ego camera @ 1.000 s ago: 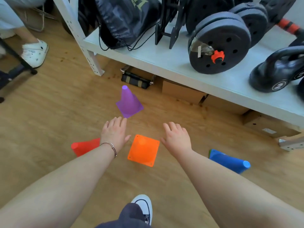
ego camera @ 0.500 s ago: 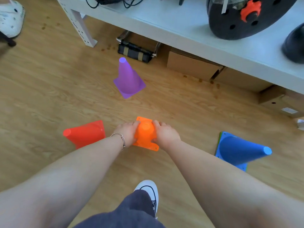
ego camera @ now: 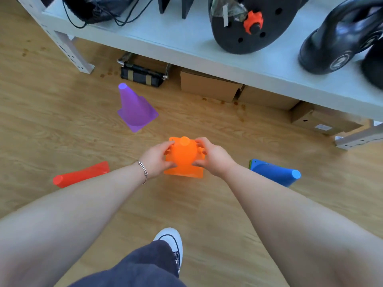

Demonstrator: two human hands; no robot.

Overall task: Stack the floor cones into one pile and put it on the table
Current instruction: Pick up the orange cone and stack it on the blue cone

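Note:
An orange cone (ego camera: 184,157) stands upright in the middle of the wooden floor, and both hands grip its sides. My left hand (ego camera: 156,159) wraps its left flank, my right hand (ego camera: 212,158) its right flank. A purple cone (ego camera: 134,109) stands upright farther back to the left. On its side at the left lies a red cone (ego camera: 80,175), partly behind my left forearm. A blue cone (ego camera: 273,172) lies on its side at the right, with a green edge showing under its base. The white table (ego camera: 186,46) runs across the top.
On the table sit a black bag (ego camera: 95,7), weight plates (ego camera: 242,23) and black kettlebells (ego camera: 339,38). Under it are cardboard boxes (ego camera: 209,85) and a black strapped case (ego camera: 143,75). A table leg (ego camera: 72,52) stands at the left. My shoe (ego camera: 172,243) is near the bottom.
Both hands came down from above the floor and closed on the orange cone's sides. The view has pulled back, so more of the table top shows.

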